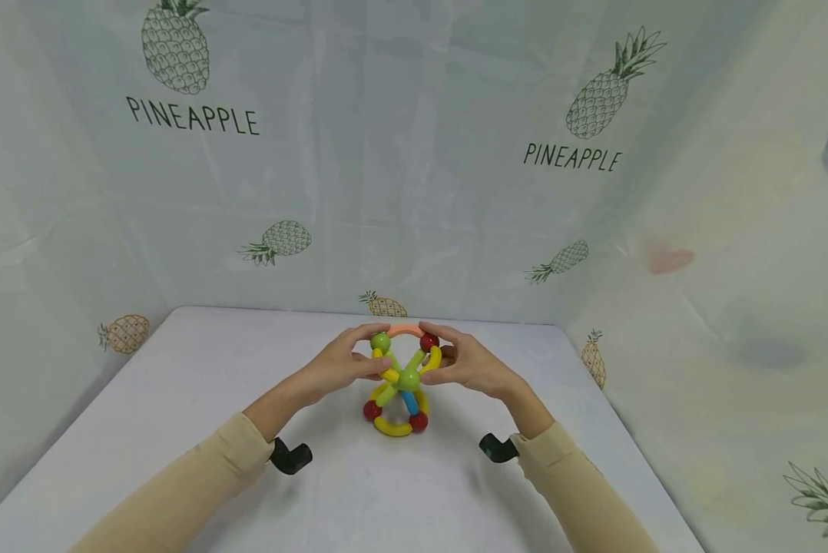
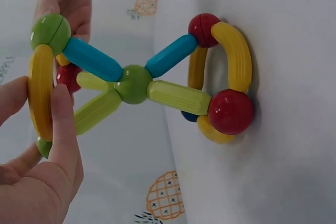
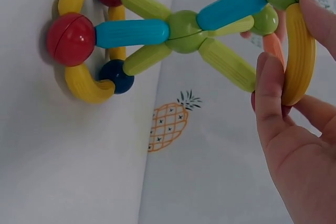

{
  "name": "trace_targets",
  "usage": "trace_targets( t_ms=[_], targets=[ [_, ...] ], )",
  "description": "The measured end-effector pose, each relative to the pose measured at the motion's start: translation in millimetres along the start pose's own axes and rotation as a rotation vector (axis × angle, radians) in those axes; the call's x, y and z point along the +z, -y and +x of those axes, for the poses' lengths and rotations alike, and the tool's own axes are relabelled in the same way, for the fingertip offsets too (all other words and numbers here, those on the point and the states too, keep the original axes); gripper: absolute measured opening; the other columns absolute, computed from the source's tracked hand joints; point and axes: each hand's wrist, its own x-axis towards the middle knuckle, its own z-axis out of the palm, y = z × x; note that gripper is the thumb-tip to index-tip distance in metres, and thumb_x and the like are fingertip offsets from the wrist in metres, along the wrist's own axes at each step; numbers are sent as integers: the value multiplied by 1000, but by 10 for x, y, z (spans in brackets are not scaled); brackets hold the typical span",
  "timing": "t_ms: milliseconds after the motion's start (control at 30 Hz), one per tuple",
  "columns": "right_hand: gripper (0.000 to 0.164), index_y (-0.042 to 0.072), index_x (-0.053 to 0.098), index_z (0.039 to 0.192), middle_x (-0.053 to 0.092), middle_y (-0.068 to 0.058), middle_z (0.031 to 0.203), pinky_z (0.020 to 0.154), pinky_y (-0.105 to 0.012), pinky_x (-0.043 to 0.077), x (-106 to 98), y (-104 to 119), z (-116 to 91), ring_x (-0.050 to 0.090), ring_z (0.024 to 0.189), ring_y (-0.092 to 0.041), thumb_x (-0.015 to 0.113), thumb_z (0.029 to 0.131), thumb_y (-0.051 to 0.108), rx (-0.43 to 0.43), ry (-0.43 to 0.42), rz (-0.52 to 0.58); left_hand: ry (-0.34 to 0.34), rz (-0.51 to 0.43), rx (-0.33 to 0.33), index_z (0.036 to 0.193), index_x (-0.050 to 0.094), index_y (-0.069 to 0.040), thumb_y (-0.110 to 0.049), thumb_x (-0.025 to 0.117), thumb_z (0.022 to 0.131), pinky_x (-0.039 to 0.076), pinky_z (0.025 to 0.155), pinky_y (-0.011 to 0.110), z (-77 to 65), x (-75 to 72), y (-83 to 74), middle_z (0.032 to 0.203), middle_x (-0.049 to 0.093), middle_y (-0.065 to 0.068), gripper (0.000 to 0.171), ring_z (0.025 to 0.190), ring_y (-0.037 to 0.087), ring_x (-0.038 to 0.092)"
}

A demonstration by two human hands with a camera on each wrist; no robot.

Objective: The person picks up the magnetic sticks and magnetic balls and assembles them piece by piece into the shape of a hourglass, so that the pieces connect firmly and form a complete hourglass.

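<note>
A magnetic ball-and-stick model (image 1: 409,380) stands on the white table, between both hands. Its green centre ball (image 2: 134,84) joins straight blue and light green sticks, which fan out to a lower and an upper ring. Curved yellow sticks with red and dark blue balls (image 3: 116,76) form the lower ring on the tabletop. My left hand (image 1: 338,365) pinches a curved yellow stick (image 2: 41,93) of the upper ring between thumb and finger. Opposite it, my right hand (image 1: 472,365) pinches another curved yellow stick (image 3: 299,56). An orange curved stick (image 1: 405,330) spans the ring's far side.
The white table (image 1: 262,346) reaches back to a pale curtain (image 1: 400,192) printed with pineapples, close behind the model. Another hanging sheet (image 1: 718,330) borders the right side. Black wrist mounts (image 1: 291,456) jut inward from both sleeves, above the tabletop.
</note>
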Motion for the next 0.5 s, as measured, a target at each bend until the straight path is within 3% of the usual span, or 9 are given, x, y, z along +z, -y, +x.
trace_targets(
  t_ms=[133, 267, 367, 500],
  targets=[
    [91, 23, 32, 168, 37, -1, 169, 107, -50, 56, -10, -30, -16, 64, 127, -30, 85, 93, 23, 24, -16, -7, 7, -5, -17, 162, 43, -34, -34, 74, 102, 40, 114, 70, -4, -4, 1, 157, 46, 9, 68, 108, 24, 76],
    [80, 24, 31, 168, 41, -3, 166, 111, -56, 51, -11, -65, -59, 66, 124, -27, 75, 101, 33, 64, -41, -23, 43, -39, 29, 163, 42, -33, -26, 71, 104, 50, 111, 59, 0, 0, 1, 162, 40, 4, 66, 110, 23, 74],
    [73, 21, 32, 168, 43, -8, 164, 110, -54, 53, -11, -81, -87, 70, 118, -28, 67, 105, 38, 83, -67, -6, 64, -67, 70, 163, 42, -31, -21, 69, 106, 59, 102, 44, 8, 1, 10, 160, 38, 3, 65, 112, 25, 73],
    [70, 19, 33, 167, 46, -12, 161, 105, -45, 57, -3, -83, -95, 73, 111, -30, 64, 107, 37, 94, -89, 33, 53, -74, 62, 163, 43, -33, -24, 69, 106, 60, 99, 38, 14, 3, 22, 155, 41, 5, 63, 111, 24, 74]
  ],
)
